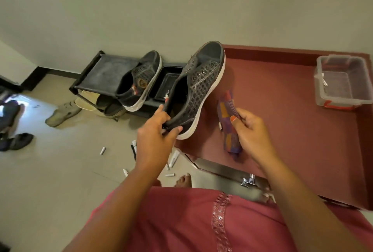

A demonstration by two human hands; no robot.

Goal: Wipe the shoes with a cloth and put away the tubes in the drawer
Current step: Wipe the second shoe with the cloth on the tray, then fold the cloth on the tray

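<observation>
My left hand (156, 132) grips the heel of a dark grey sneaker (198, 86) with a white sole, held up over the edge of the red counter (292, 122). My right hand (250, 128) holds a folded purple and orange checked cloth (229, 122) just right of the shoe, apart from it. The matching sneaker (139, 82) rests on a black shoe rack (109, 70). Several small white tubes (173, 158) lie scattered on the floor below my left hand. A drawer's metal handle (249, 181) shows under the counter edge.
A clear plastic box (341, 84) with a red latch stands at the counter's far right. A beige shoe (62, 112) and dark sandals (19, 140) lie on the tiled floor at left. My bare foot (183, 180) stands by the tubes.
</observation>
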